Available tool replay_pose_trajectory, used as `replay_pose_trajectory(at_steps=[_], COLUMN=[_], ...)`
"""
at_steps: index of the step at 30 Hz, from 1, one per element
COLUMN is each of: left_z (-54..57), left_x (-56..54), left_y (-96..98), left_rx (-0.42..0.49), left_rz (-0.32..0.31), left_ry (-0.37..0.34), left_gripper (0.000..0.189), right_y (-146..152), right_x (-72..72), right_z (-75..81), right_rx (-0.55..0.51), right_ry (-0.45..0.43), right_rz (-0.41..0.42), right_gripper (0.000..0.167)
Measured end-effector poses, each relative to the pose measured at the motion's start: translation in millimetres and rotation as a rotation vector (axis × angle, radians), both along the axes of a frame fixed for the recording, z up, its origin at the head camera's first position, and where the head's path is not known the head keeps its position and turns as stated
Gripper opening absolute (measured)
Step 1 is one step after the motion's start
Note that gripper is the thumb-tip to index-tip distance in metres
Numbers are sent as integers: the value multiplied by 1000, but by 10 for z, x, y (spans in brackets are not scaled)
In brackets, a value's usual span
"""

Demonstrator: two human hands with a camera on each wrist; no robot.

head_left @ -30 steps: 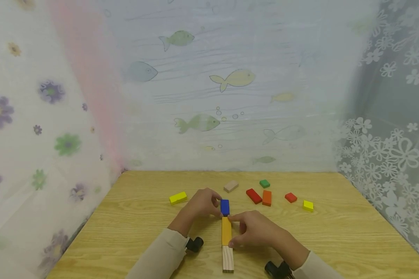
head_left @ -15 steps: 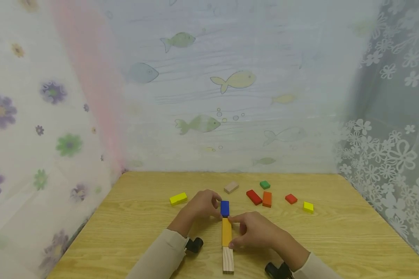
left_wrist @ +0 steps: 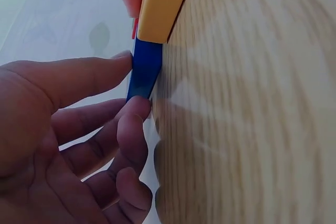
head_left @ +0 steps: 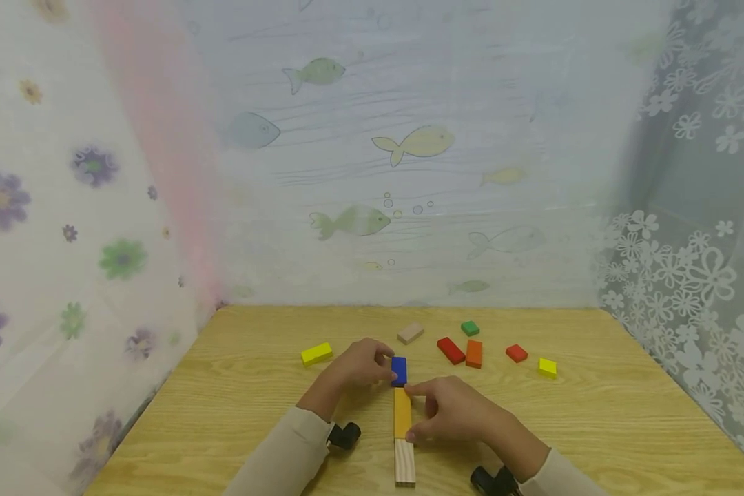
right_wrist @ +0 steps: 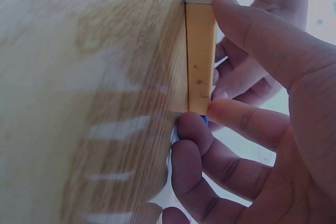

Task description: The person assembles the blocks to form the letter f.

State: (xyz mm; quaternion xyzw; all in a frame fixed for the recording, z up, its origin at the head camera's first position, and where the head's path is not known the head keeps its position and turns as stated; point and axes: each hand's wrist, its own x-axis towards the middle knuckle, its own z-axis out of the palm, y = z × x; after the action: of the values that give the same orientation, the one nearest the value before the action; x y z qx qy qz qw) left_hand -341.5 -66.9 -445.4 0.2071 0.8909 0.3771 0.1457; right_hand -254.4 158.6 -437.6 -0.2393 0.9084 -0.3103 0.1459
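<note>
Three blocks lie end to end in a line on the table: a plain wood block (head_left: 404,463) nearest me, a yellow-orange block (head_left: 402,412) in the middle and a blue block (head_left: 399,370) at the far end. My left hand (head_left: 364,363) pinches the blue block from its left side, thumb and forefinger at it in the left wrist view. With thumb and forefinger spread along the right edge of the yellow-orange block, my right hand (head_left: 459,410) holds it near both ends. The other right fingers curl loosely beside it in the right wrist view.
Further back lie a yellow block (head_left: 317,354), a pale wood block (head_left: 410,333), a green block (head_left: 470,328), a dark red block (head_left: 450,350), an orange block (head_left: 474,354), a small red block (head_left: 517,353) and a small yellow block (head_left: 548,368). Patterned curtains surround the wood-grain table (head_left: 235,413).
My left thumb has come slightly over the blue block's near left edge. The dark strip between the blue and yellow-orange blocks no longer shows. My right hand stays in place.
</note>
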Motion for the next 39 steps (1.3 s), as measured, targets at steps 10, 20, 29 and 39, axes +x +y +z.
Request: replay_pose_trajectory(at_steps=[10,20,29,39], left_z=[3,-5,7,21], left_x=[29,19,21,45], left_y=[19,34,48,46], left_rx=[-2,-29,-32,-42], left_rz=[7,22,28,26], left_ry=[11,13,13,14], left_gripper=[49,48,49,49], right_y=[-3,-1,-10,-3], right_x=[-12,-6,5,0], right_z=[-12,-12,1,-7], right_rx=[2,20,21,27], right_ry=[-3,8,20,21], right_rz=[-1,-10,-11,-10], right_gripper=[76,76,77,76])
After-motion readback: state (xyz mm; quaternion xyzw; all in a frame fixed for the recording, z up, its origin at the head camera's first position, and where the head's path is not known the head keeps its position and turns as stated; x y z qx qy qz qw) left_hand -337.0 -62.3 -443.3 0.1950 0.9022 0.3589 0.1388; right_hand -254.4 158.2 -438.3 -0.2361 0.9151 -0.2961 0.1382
